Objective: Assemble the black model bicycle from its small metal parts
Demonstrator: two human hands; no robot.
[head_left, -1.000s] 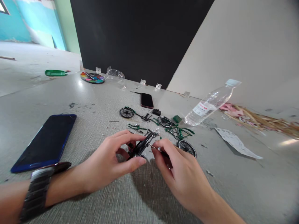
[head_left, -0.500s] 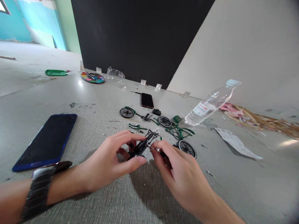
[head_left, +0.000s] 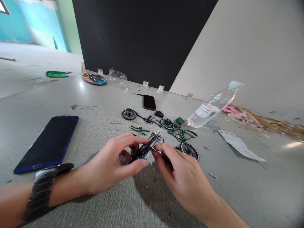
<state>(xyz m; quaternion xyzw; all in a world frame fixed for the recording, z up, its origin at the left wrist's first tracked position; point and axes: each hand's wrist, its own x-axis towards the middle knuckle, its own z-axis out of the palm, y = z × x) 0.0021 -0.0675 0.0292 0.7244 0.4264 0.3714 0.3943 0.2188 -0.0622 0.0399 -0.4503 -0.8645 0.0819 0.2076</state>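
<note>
My left hand [head_left: 116,160] hides the near end of the black part [head_left: 145,148], and my right hand [head_left: 185,177] covers most of the tool [head_left: 156,150], leaving a thin metal shaft showing; whether its tip touches I can't tell. My left fingers are closed round the part, my right ones pinch the tool. The part is between my hands over the table [head_left: 90,136], its long axis slanting away and to the right. Beyond, the bottle [head_left: 213,106] is clear (its contents defeat me), and the palette [head_left: 95,84] holds coloured paints.
</note>
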